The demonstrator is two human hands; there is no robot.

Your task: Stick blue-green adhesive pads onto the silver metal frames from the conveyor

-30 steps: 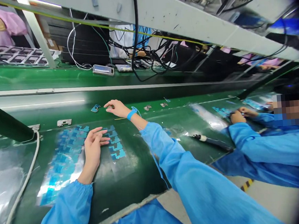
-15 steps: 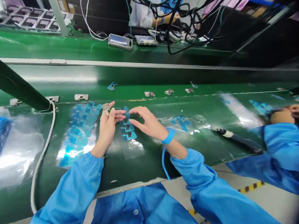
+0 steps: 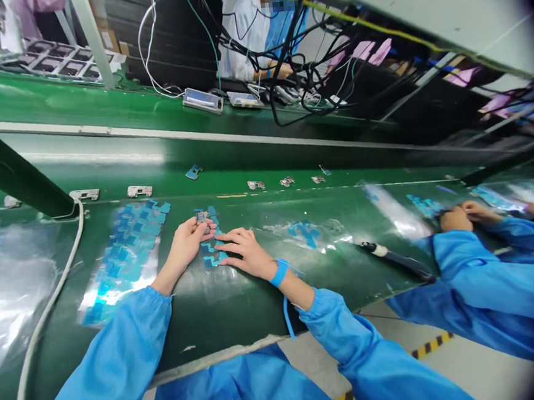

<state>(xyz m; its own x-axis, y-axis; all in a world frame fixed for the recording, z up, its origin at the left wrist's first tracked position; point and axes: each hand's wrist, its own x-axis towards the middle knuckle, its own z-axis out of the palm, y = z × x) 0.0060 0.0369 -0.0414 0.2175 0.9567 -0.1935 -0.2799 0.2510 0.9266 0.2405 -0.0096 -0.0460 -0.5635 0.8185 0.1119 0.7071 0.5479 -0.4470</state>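
Note:
My left hand (image 3: 186,243) pinches a small grey metal part (image 3: 202,217) between thumb and fingertips, just above a clear strip of blue stickers (image 3: 212,251) on the green bench. My right hand (image 3: 246,252), with a blue wrist strap (image 3: 279,272), rests on that strip, its fingers stretched out and their tips on a blue sticker. The two hands nearly touch.
A larger sheet of blue stickers (image 3: 123,254) lies to the left. Small metal parts (image 3: 139,191) and a blue piece (image 3: 193,172) sit on the conveyor belt behind. A white cable (image 3: 49,309) curves at left. A co-worker's sleeves (image 3: 480,269) and a dark tool (image 3: 396,259) are at right.
My right hand came back from the belt behind and settled on the sticker strip. My left hand, flat on the sheet a second ago, now pinches a small metal part.

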